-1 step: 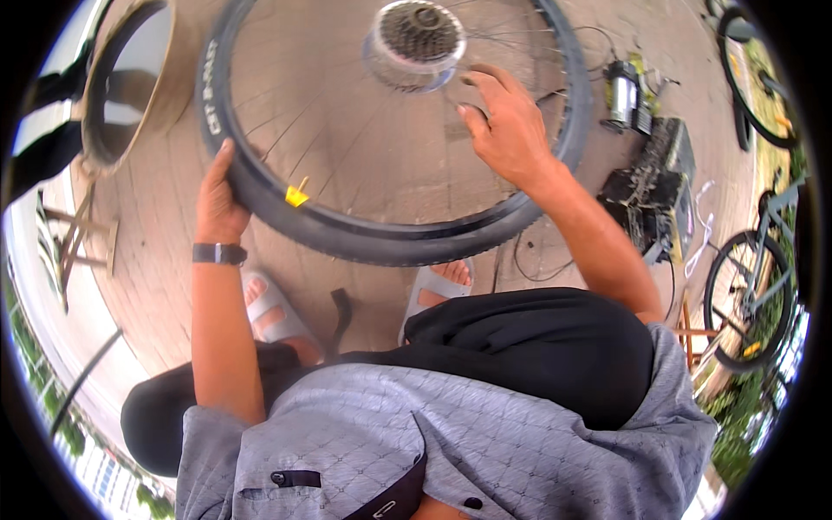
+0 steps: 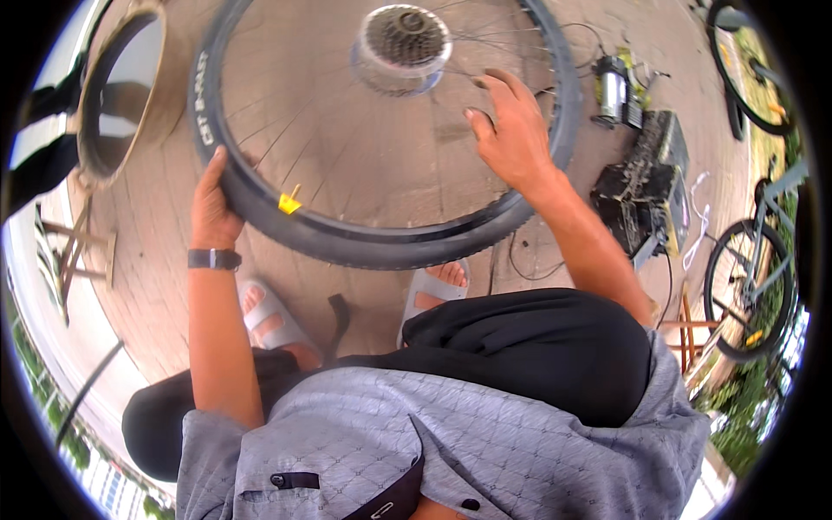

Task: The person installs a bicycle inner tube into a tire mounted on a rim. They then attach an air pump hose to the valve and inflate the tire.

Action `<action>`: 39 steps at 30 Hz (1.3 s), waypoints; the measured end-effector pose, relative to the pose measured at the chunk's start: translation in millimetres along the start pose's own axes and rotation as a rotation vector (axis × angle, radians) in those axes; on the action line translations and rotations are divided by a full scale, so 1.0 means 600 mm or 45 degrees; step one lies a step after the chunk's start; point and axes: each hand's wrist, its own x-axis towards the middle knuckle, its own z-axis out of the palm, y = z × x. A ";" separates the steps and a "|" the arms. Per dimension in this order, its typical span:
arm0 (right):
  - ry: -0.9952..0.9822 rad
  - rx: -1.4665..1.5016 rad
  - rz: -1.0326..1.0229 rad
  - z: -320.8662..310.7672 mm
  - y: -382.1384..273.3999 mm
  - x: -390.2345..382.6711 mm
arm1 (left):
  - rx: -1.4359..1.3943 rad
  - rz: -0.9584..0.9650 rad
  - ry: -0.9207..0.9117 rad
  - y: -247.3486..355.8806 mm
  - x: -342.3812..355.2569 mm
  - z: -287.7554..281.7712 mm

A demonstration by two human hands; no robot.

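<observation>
A bicycle wheel with a black knobby tyre [image 2: 347, 250] is tilted up in front of me. My left hand [image 2: 218, 204], a dark watch on its wrist, grips the tyre at the lower left, thumb on the sidewall. Close to that hand, a yellow tag [image 2: 289, 204] sticks up at the rim's inner edge. The rear cassette [image 2: 405, 36] sits at the hub, with a clear plastic disc [image 2: 394, 82] behind it. Over the spokes right of the cassette is my right hand [image 2: 513, 130], open, its fingers bent and apart. Whether a fingertip touches a spoke I cannot tell.
A round basin [image 2: 91, 160] stands at the left, above a wooden stool [image 2: 88, 247]. To the right are a small silver pump [image 2: 613, 91], a dirty black toolbox [image 2: 637, 186] and loose cables. Parked bicycles [image 2: 752, 282] line the right edge. My sandalled feet [image 2: 276, 316] are below the wheel.
The wheel has shifted slightly left in view. My right hand sits a little farther from the cassette, its fingers still apart. My left hand keeps its hold on the tyre.
</observation>
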 end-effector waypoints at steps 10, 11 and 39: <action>0.445 0.721 1.510 0.007 0.115 -0.198 | 0.081 0.026 0.091 0.005 0.003 0.020; 0.461 1.029 1.613 0.014 0.123 -0.202 | 0.067 0.033 0.082 0.007 0.003 0.025; 0.624 1.283 1.463 0.029 0.155 -0.048 | 0.024 0.166 -0.026 0.097 0.088 0.036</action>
